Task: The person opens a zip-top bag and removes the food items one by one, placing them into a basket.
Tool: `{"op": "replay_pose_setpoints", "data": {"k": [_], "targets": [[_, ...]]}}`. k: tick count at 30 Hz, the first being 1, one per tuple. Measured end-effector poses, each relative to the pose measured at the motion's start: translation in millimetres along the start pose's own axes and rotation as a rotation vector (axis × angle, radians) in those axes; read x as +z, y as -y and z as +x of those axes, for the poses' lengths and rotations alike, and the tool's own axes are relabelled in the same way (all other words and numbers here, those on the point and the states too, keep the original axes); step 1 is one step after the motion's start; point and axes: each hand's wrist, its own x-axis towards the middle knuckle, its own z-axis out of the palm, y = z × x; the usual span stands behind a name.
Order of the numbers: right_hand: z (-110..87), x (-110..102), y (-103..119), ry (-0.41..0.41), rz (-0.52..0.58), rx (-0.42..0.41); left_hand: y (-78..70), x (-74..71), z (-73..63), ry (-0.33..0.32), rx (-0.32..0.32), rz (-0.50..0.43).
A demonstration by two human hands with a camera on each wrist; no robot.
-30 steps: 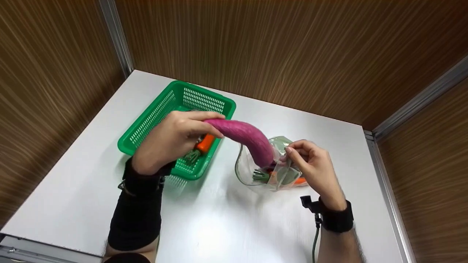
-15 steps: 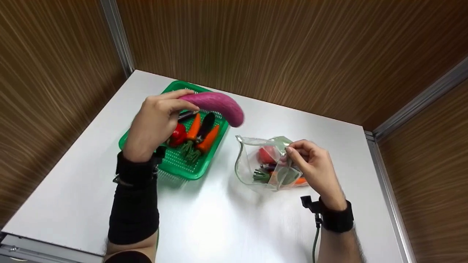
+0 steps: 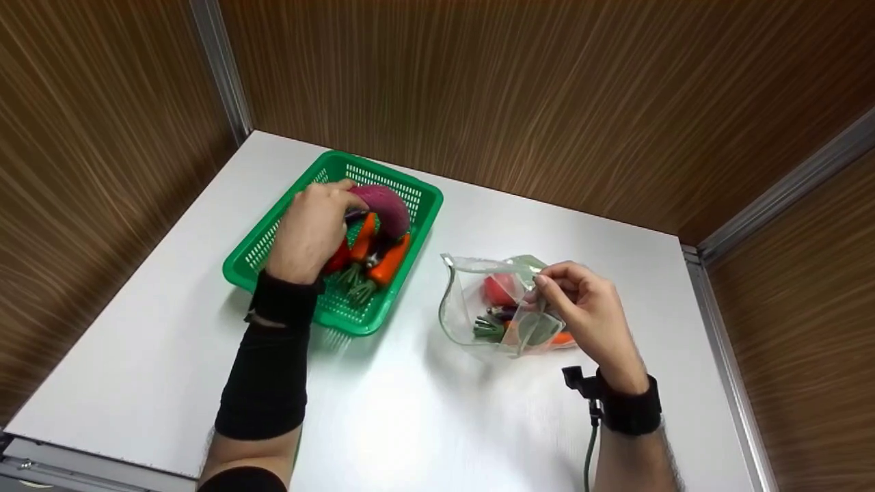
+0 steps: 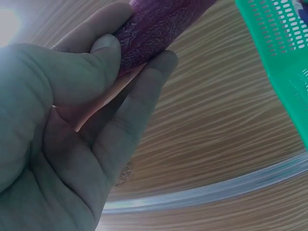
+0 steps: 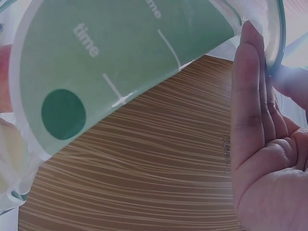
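- The basket (image 3: 376, 316) stands on the table (image 3: 410, 410), far left.
- The bag (image 3: 539, 329) sits to its right, slightly nearer.
- Two carrots (image 3: 389, 261) lie in the basket's near right part.
- The held vegetable (image 3: 389, 208), in the left hand (image 3: 311, 229), is beyond them.
- The right hand (image 3: 581, 304) is at the bag's right.

White table (image 3: 396, 417): brightly lit, washed out by glare at near middle.
Wood wall (image 3: 478, 89): darker, evenly lit.
Green basket (image 3: 357, 328): soft shadow at its near end, flecked with light.
Left hand (image 4: 72, 120): dim, greyish; white glow at the wrist view's upper left corner.
Metal strip (image 4: 207, 189): bowed, as by lens distortion.
Right hand (image 5: 269, 144): hazy flare beside the thumb.
Bag (image 5: 130, 57): small glints along its edge.
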Motion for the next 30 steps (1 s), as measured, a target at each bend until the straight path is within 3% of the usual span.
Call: {"op": "replay_pose_setpoints", "data": {"k": [7,13,16,18,22,25,27,30], "targets": [[0.2,1,0,0.002,-0.004,-0.001,-6.1,16.4,1.6,0.130,-0.008,0.030],[1.6,1,1,0.003,-0.016,0.012,-9.3,15.9,-5.8,0.283,-0.073,0.058],[2.0,2,1,0.006,-0.018,0.014,-11.7,15.8,-9.3,0.352,-0.073,0.087],[1.9,3,1,0.007,-0.017,0.008,-14.8,15.5,-11.4,0.364,-0.059,0.117],[1.4,4,1,0.006,-0.020,-0.011,-29.0,11.6,-14.8,0.288,0.022,0.189],[0.9,5,1,0.009,-0.025,-0.015,-45.2,6.3,-17.9,0.240,0.129,0.143],[0.5,4,2,0.013,-0.028,-0.010,-57.8,4.6,-20.1,0.264,0.220,0.059],[0.1,3,2,0.018,-0.028,-0.003,-77.6,9.7,-23.4,0.364,0.368,-0.062]]}}
